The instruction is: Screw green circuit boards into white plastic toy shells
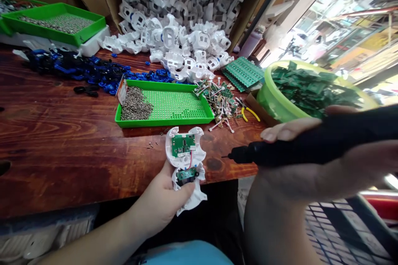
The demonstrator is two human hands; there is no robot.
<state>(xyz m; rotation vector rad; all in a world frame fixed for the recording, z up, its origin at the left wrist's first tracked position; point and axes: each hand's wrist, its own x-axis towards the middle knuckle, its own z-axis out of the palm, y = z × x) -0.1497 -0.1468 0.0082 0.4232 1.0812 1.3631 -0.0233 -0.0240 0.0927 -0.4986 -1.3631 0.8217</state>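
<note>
My left hand point(166, 194) grips a white plastic housing point(189, 202) at the table's front edge, thumb across its lower half. Two open halves make up the housing. A green circuit board point(183, 145) sits in the upper half, and a red wire runs from it to a smaller board point(186, 174) in the lower half. My right hand point(295, 165) is wrapped round a black electric screwdriver point(286, 147). Its thin bit points left and stays apart from the housing. Several tiny screws point(151, 145) lie on the wood left of the housing.
Beyond the housing stands a green tray point(164, 123) holding screws. Right of it are small wired parts point(219, 99), yellow-handled pliers point(249, 112) and a basin point(264, 95) of green boards. White shells point(174, 41) and blue parts point(90, 70) are heaped behind.
</note>
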